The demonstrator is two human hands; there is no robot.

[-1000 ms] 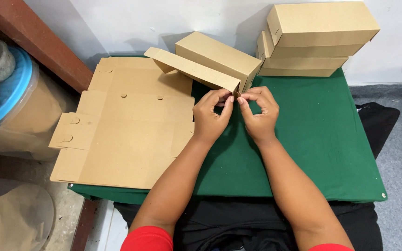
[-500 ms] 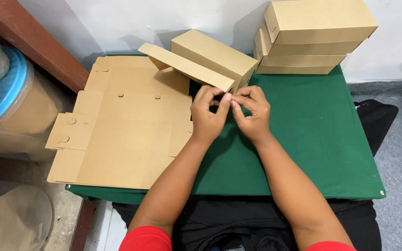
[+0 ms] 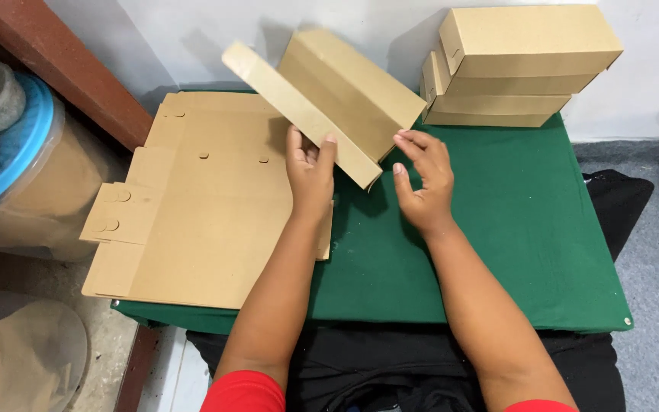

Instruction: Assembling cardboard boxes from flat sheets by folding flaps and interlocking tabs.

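Observation:
A half-folded brown cardboard box (image 3: 337, 99) is tilted up above the green table (image 3: 512, 229), its long front flap slanting down to the right. My left hand (image 3: 310, 172) grips the lower edge of that flap, thumb and fingers on either side of it. My right hand (image 3: 421, 179) hovers just right of the box's near corner, fingers spread, holding nothing. A stack of flat, unfolded cardboard blanks (image 3: 200, 206) lies on the left part of the table under my left forearm.
Three finished closed boxes (image 3: 520, 65) are stacked at the back right against the white wall. A clear tub with a blue lid (image 3: 9, 152) stands left of the table by a brown wooden beam (image 3: 70, 69). Grey floor lies to the right.
The box has been lifted and tilted up off the table. My hands, pinched together at its corner before, have separated; the right one has let go.

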